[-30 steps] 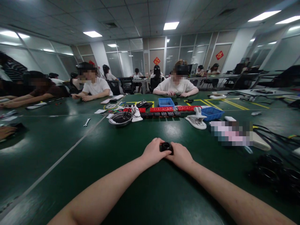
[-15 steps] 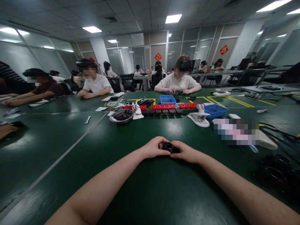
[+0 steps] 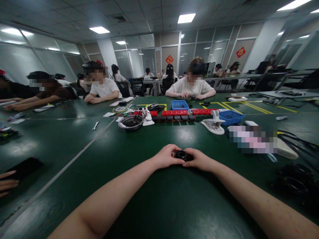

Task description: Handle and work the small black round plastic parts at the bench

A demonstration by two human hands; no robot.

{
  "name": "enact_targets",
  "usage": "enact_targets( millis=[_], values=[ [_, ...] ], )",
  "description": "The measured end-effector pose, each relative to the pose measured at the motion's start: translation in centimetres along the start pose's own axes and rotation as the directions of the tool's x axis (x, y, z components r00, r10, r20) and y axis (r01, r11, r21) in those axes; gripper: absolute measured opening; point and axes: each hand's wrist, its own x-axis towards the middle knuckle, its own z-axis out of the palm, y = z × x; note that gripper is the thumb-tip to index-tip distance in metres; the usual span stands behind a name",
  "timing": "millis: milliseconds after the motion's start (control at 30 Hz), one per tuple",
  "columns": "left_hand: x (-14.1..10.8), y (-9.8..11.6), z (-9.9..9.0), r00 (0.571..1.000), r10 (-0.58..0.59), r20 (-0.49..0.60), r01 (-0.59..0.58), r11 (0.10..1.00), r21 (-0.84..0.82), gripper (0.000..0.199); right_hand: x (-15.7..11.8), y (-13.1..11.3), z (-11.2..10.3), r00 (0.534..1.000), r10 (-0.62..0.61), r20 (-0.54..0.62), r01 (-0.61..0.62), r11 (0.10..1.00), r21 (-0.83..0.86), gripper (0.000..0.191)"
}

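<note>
The left forearm (image 3: 119, 186) looks bare and smooth to me, full and rounded at its near end, tapering to a slim wrist (image 3: 155, 162), with a soft crease (image 3: 86, 220) at the inner elbow. The right forearm (image 3: 244, 187), bare as well, narrows the same way and carries a few small, faint spots. Left hand (image 3: 169, 156) and right hand (image 3: 198, 160) are ungloved, smooth across the back.
</note>
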Motion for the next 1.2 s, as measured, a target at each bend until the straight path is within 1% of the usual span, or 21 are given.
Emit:
enact_targets(
  millis=[133, 233, 300, 400, 467, 533, 633, 700, 767, 833, 900, 1067, 1200],
  values=[
    [-0.3, 0.5, 0.5, 0.994, -0.015, -0.113, 0.027, 0.993, 0.114, 0.046, 0.1, 0.0, 0.1, 0.997, 0.059, -0.041, -0.06, 0.998, -0.031, 0.029],
    [-0.5, 0.8, 1.1, 0.979, -0.033, -0.202, 0.071, 0.98, 0.184, 0.046, 0.2, -0.3, 0.6, 0.99, 0.091, -0.103, -0.104, 0.986, -0.129, 0.033],
    [-0.6, 1.0, 1.5, 0.967, -0.056, -0.247, 0.109, 0.973, 0.205, 0.045, 0.2, -0.8, 1.3, 0.971, 0.135, -0.197, -0.182, 0.952, -0.245, 0.032],
    [-0.6, 1.1, 1.6, 0.957, -0.061, -0.282, 0.126, 0.967, 0.22, 0.042, 0.1, -1.5, 2.2, 0.923, 0.18, -0.341, -0.316, 0.858, -0.404, 0.027],
    [-0.5, 1.0, 1.3, 0.961, -0.037, -0.273, 0.101, 0.97, 0.223, 0.042, -0.1, -1.8, 2.5, 0.917, 0.164, -0.365, -0.327, 0.832, -0.448, 0.027],
    [-0.4, 0.8, 0.8, 0.976, -0.006, -0.218, 0.054, 0.975, 0.216, 0.042, -0.2, -1.8, 2.4, 0.938, 0.108, -0.33, -0.251, 0.869, -0.427, 0.035],
    [-0.3, 0.4, -0.2, 0.997, 0.05, -0.055, -0.041, 0.986, 0.162, 0.044, -0.3, -1.6, 1.5, 0.976, 0.014, -0.217, -0.076, 0.956, -0.283, 0.054],
    [-0.2, 0.1, -0.7, 0.995, 0.087, 0.054, -0.093, 0.989, 0.111, 0.045, -0.4, -1.4, 0.7, 0.996, -0.006, -0.086, -0.006, 0.989, -0.144, 0.053],
    [-0.1, -0.1, -1.1, 0.987, 0.116, 0.111, -0.125, 0.989, 0.078, 0.045, -0.4, -1.3, 0.0, 0.999, -0.009, 0.047, 0.01, 1.0, -0.007, 0.045],
    [-0.1, -0.2, -1.2, 0.984, 0.133, 0.118, -0.142, 0.987, 0.071, 0.045, -0.5, -1.3, -0.4, 0.993, -0.013, 0.115, 0.003, 0.996, 0.089, 0.04],
    [-0.1, -0.1, -1.3, 0.983, 0.147, 0.107, -0.157, 0.983, 0.091, 0.045, -0.5, -1.3, -0.6, 0.993, -0.009, 0.121, -0.007, 0.992, 0.128, 0.037],
    [-0.2, 0.2, -1.2, 0.981, 0.176, 0.076, -0.187, 0.97, 0.156, 0.04, -0.5, -1.4, -0.5, 0.995, 0.015, 0.094, -0.024, 0.995, 0.094, 0.03],
    [-0.2, 0.3, -1.1, 0.984, 0.163, 0.07, -0.173, 0.97, 0.168, 0.04, -0.5, -1.6, -0.5, 0.996, 0.019, 0.09, -0.029, 0.994, 0.103, 0.029]
  ],
)
